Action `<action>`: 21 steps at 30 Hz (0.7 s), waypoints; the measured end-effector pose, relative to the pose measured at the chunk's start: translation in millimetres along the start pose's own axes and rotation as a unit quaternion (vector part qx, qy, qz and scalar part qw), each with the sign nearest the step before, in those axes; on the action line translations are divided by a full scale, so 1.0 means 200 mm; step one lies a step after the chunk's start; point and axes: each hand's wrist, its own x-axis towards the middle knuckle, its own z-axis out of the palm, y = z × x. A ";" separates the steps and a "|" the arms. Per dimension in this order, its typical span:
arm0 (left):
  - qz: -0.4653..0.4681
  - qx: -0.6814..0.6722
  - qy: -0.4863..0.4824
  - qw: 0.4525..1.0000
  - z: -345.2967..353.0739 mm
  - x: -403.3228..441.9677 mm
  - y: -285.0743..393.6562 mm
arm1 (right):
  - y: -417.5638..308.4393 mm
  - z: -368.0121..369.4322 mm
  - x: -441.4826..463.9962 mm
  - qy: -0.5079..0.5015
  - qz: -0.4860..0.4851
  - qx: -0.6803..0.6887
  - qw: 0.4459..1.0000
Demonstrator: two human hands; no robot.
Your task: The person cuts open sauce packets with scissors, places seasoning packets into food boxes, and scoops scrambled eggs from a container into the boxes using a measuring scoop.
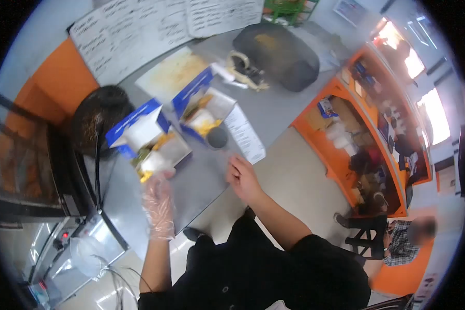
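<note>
My left hand [159, 199], in a clear plastic glove, grips the near edge of an open blue-and-white cardboard food box [178, 147]. Its fingertips are partly blurred beside yellow food [146, 175], and green and white food also shows inside. A second open food box [221, 103] stands to the right, holding yellow and brown food around something white. My bare right hand [242, 178] is closed on the handle of a small dark ladle [217, 138]. The ladle's round bowl is just at the near edge of the second box, by the yellow food.
A printed paper slip [245, 135] lies right of the boxes on the grey table [196, 188]. Behind are a stained white board [165, 75] and a large dark lump [281, 57]. A round black pan [98, 121] stands left. Orange shelves [320, 142] and a seated person [400, 243] are right.
</note>
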 end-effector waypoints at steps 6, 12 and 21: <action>-0.333 -0.496 -0.259 0.759 1.02 0.12 0.21 | -0.64 -0.65 -0.21 0.073 -0.052 0.073 0.993; -0.516 -0.595 -0.257 0.559 2.20 0.50 -0.02 | -1.04 -1.26 -0.38 0.092 -0.149 0.055 0.983; -0.525 -0.584 -0.211 0.582 2.83 0.97 -0.14 | -1.44 -1.70 -0.10 0.148 -0.150 0.033 0.977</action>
